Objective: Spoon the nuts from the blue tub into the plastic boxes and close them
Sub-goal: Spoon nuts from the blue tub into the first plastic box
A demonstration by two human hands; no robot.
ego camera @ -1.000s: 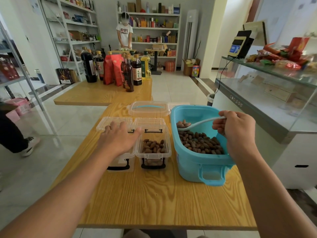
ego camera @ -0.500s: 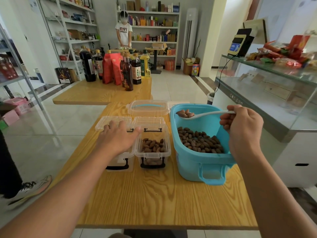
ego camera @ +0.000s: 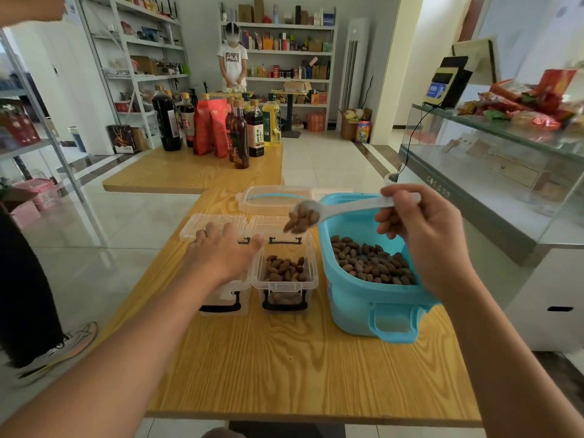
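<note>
A: Where is the spoon?

B: The right hand [ego camera: 423, 235] pinches the handle of the white plastic spoon [ego camera: 344, 208], tilted above the right clear plastic box [ego camera: 286, 273]; nuts [ego camera: 300, 221] are spilling off its bowl.

A: And the other hand?

B: The left hand [ego camera: 221, 254] lies flat with fingers spread on the left clear box [ego camera: 221, 298], just beside the right one, which already holds some nuts.

A: The blue tub?

B: The blue tub [ego camera: 376, 308] sits on the wooden table [ego camera: 300, 368] to the right of the boxes, nuts inside. A clear lid with a blue stripe [ego camera: 273, 199] lies behind the boxes.
</note>
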